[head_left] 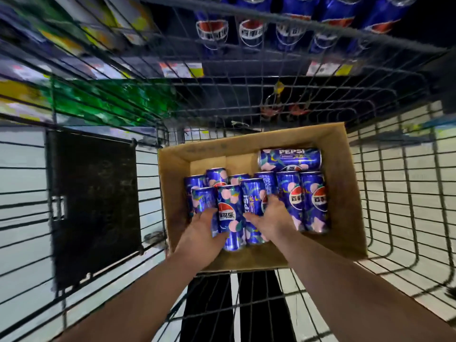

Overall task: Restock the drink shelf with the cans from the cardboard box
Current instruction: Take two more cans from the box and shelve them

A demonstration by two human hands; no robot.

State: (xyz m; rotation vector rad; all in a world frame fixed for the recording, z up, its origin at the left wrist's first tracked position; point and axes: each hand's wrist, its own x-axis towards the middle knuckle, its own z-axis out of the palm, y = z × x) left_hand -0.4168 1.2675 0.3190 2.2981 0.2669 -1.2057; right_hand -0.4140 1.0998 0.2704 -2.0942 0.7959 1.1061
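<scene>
Our left hand (201,229) curls round the left can (230,215), and our right hand (270,219) wraps the right can (254,198) touching it. Both cans are near the cardboard box's (345,193) near edge. The box sits in a wire cart (394,218) over a pale tiled floor (19,181), below the drink shelf (177,70).

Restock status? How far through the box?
Done: the cardboard box shows bare floor at its back left, so some cans have likely gone out. In hand: the left hand grips a front can and the right hand grips the next can, both not yet lifted out. Left: roughly ten cans in all, including one tipped can at the back.
</scene>
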